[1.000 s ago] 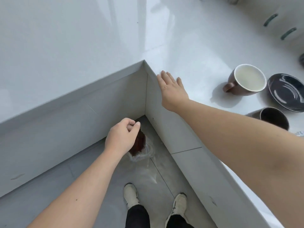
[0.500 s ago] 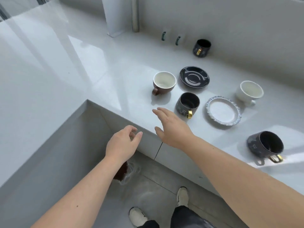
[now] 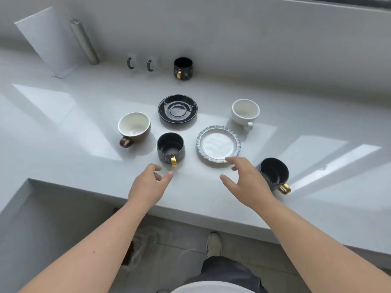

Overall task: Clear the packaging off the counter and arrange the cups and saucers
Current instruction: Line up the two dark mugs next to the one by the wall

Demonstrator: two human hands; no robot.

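Observation:
On the white counter (image 3: 84, 144) stand a brown cup (image 3: 134, 129), a black saucer (image 3: 177, 108), a black cup with a gold handle (image 3: 170, 148), a white saucer with a blue-grey rim (image 3: 218, 144), a white cup (image 3: 245, 112) and another black gold-handled cup (image 3: 274, 174). A third black cup (image 3: 183, 68) stands at the back wall. My left hand (image 3: 148, 186) hovers just below the middle black cup, empty, fingers apart. My right hand (image 3: 246, 182) hovers at the white saucer's near rim, empty, fingers spread, beside the right black cup.
Clear plastic packaging (image 3: 135, 253) lies on the floor below the counter edge. A white board (image 3: 50, 41) and a metal cylinder (image 3: 84, 41) lean at the back left. Two pale mugs with green handles (image 3: 140, 64) stand by the wall. My shoe (image 3: 213, 244) is below.
The view swung from the floor corner up to the counter. Both hands rose from below the counter edge to over the counter, near the cups and saucer. The packaging stays on the floor.

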